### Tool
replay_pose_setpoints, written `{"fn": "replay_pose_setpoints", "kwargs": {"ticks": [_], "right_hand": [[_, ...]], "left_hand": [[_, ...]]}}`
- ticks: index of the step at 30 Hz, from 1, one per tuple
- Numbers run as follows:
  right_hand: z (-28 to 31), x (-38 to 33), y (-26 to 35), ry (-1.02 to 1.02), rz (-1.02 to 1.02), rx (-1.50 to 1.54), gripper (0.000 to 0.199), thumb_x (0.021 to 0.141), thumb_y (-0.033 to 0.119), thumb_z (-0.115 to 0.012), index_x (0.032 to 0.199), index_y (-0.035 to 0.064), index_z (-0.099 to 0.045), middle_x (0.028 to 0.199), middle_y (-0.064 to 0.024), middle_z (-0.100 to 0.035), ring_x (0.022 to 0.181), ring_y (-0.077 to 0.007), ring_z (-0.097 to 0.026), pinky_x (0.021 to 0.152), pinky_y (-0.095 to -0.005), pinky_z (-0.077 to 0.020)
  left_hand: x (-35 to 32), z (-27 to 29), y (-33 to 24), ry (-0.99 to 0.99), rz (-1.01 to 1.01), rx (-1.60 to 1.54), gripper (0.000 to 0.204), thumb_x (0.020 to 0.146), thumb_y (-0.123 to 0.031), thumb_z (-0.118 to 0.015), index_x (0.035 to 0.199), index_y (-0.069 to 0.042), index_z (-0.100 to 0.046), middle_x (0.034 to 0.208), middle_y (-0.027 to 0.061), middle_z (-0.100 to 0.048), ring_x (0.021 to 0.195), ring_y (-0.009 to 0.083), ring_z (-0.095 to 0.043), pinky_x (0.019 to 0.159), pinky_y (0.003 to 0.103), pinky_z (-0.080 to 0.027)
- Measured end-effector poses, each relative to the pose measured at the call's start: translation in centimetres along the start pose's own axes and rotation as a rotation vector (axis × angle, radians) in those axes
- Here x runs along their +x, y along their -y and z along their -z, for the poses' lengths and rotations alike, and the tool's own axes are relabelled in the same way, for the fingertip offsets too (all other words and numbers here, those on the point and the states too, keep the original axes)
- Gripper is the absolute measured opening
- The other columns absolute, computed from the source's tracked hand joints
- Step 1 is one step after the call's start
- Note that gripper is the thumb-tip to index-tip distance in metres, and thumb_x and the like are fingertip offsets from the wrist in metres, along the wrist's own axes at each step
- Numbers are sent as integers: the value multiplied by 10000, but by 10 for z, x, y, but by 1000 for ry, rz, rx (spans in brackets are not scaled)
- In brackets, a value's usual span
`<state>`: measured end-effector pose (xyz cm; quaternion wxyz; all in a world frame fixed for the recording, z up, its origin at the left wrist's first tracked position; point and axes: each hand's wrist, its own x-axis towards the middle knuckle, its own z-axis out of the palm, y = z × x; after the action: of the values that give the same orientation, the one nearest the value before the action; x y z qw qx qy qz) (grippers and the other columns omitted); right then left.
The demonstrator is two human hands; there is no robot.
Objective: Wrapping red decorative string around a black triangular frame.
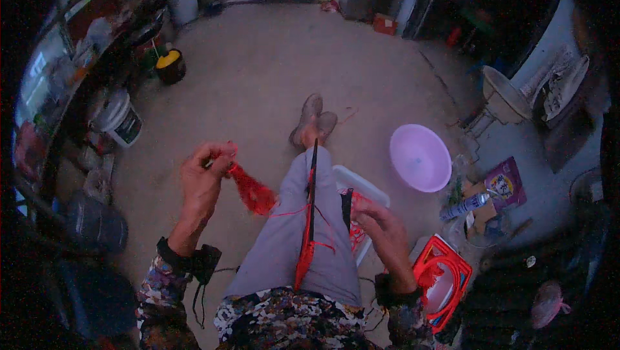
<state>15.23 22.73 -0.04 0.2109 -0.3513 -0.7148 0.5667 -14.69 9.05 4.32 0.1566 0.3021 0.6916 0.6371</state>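
Head view: left hand (201, 179), mid-left of frame, closed on red net bundle (253, 193). Right hand (382, 230), lower centre-right, pinches red thread (354, 234) beside white tub (361, 185). Long red-black needle (309, 221) lies on legs, centre.

Bunch of red netting (253, 192) pinched at its top in the left hand (201, 179), hanging just below it, thin red threads (294, 211) running across to the right hand (381, 227), long dark stick (310, 208) wrapped in red thread, lying between the hands
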Motion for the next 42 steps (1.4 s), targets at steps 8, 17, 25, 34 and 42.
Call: {"fn": "replay_pose_setpoints", "kwargs": {"ticks": [8,17,25,34,42], "right_hand": [[-58,61,92,29,528,-52,441,775,186,-622,1170,49,-484,929,-80,-602,857,-212,-578,777,-314,-452],[46,66,113,-234,320,654,224,877,230,-514,1010,50,-514,636,24,-422,519,-79,-414,467,-231,-378],[136,27,99,-592,476,627,137,880,218,-515,861,83,-498,555,49,-372,401,-44,-312,349,-193,-260],[145,-8,97,-755,165,379,101,844,214,-555,838,117,-525,529,63,-380,407,-33,-309,355,-202,-236],[22,6,86,-34,52,-149,311,799,147,-529,1095,60,-486,950,-84,-575,825,-239,-559,697,-327,-443]], "left_hand": [[-16,-73,-77,338,-443,-84,114,775,5,-568,877,-13,-618,970,39,-562,816,105,-542,737,239,-444],[-42,-41,-38,453,189,-137,162,849,-146,-557,901,-6,-619,891,55,-604,864,111,-546,763,236,-439],[-88,-50,-12,809,707,-552,321,864,-234,-543,1025,43,-555,923,105,-607,858,175,-580,806,302,-439],[-98,-62,-12,874,895,-902,243,883,-232,-507,944,4,-506,846,108,-573,793,195,-574,726,328,-464],[-102,-62,-10,843,873,-893,254,888,-239,-503,978,-2,-485,843,92,-564,776,175,-564,695,307,-462]]}}
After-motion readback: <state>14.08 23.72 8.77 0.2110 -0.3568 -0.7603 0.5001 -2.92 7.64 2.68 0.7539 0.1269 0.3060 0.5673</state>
